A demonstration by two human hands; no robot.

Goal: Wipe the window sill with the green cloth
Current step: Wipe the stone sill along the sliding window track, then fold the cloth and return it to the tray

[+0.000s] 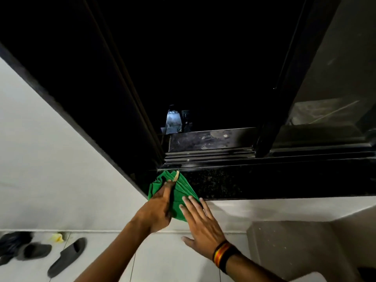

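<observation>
Green cloth (179, 192) pressed on granite sill (264, 184) by both hands; no writing legible.

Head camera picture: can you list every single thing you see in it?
green cloth: one, green, bunched at the sill's left end
window sill: one, black speckled stone, below the window
window tracks: black, dusty, behind the sill
slipper: one, dark grey, on the floor at left
other footwear: dark, far left, count unclear
yellow scrap: one, by the wall
wristband: one, black, yellow and red, right wrist
left hand: gripping the cloth
right hand: flat, fingertips on the cloth
</observation>
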